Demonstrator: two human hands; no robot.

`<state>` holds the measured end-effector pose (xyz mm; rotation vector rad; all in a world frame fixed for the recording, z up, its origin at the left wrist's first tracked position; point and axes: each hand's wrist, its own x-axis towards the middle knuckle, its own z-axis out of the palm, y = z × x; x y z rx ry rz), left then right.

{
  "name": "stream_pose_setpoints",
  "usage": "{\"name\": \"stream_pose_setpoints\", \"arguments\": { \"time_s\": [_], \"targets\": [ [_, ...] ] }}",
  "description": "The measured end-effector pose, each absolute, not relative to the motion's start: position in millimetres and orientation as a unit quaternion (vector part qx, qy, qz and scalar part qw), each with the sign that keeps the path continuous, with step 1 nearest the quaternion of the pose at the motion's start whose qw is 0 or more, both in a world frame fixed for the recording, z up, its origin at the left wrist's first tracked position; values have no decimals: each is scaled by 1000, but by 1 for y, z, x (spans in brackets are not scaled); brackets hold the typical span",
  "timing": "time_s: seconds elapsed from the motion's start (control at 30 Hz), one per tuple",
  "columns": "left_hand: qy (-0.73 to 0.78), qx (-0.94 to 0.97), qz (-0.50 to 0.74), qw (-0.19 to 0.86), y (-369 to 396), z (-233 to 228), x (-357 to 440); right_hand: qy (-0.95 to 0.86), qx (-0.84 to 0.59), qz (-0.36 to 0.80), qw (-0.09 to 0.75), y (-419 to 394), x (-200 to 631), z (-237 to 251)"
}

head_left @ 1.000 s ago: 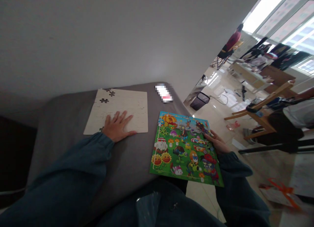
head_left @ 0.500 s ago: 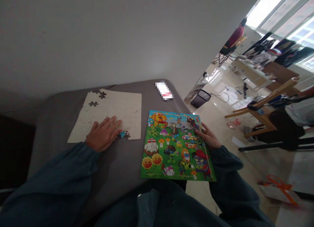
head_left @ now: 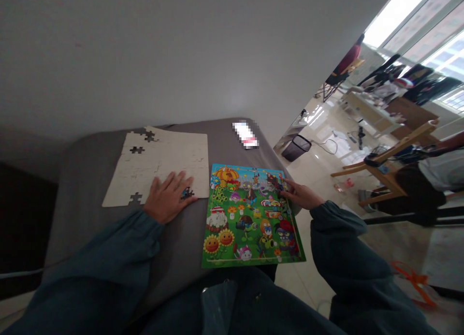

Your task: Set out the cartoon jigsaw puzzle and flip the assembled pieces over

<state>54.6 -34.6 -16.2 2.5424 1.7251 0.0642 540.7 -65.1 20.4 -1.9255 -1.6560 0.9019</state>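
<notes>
My left hand (head_left: 169,197) lies flat with fingers spread on the plain pale back of a jigsaw puzzle (head_left: 126,180). Piece-shaped gaps show dark in that puzzle, several along its left half and lower edge; the gap by my left fingers shows some colour. Beside it on the right lies a colourful cartoon puzzle board (head_left: 250,216) with sunflowers and zombies, its front edge by my lap. At that board's right edge, my right hand (head_left: 299,194) is closed on the rim, fingertips over the picture; what the fingers do underneath is hidden.
Both puzzles rest on a grey cloth-covered surface (head_left: 181,238) against a pale wall (head_left: 163,59). A phone (head_left: 245,135), blurred out, lies near the back right corner. Down on the floor stand a dark bin (head_left: 296,148) and a wooden chair (head_left: 387,153).
The cartoon board has shifted slightly left, with my right hand at its edge. My left hand has slid right across the pale puzzle, uncovering a gap at its lower left.
</notes>
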Motion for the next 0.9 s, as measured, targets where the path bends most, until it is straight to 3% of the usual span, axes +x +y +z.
{"name": "stream_pose_setpoints", "arguments": {
  "time_s": [0.07, 0.13, 0.3, 0.5, 0.67, 0.8, 0.9],
  "targets": [
    [575, 816, 33, 41, -32, -17, 52, -681, -694, 222, 73, -55, 530, 36],
    [589, 804, 53, 59, -28, -18, 49, -742, -645, 180, 7, -45, 509, 50],
    [596, 786, 140, 93, -19, -15, 29, -848, -500, 160, 68, -24, 413, 59],
    [689, 671, 264, 72, -4, -13, -40, -888, -426, 167, 36, 10, 301, 26],
    [691, 635, 334, 85, 3, -20, -69, -903, -373, 212, 16, 39, 269, 12],
    [692, 597, 396, 95, 5, -17, -69, -905, -335, 250, 73, 41, 268, 4],
    [695, 561, 432, 127, 7, -16, -76, -861, -358, 317, 175, 38, 268, -5]
  ]
}}
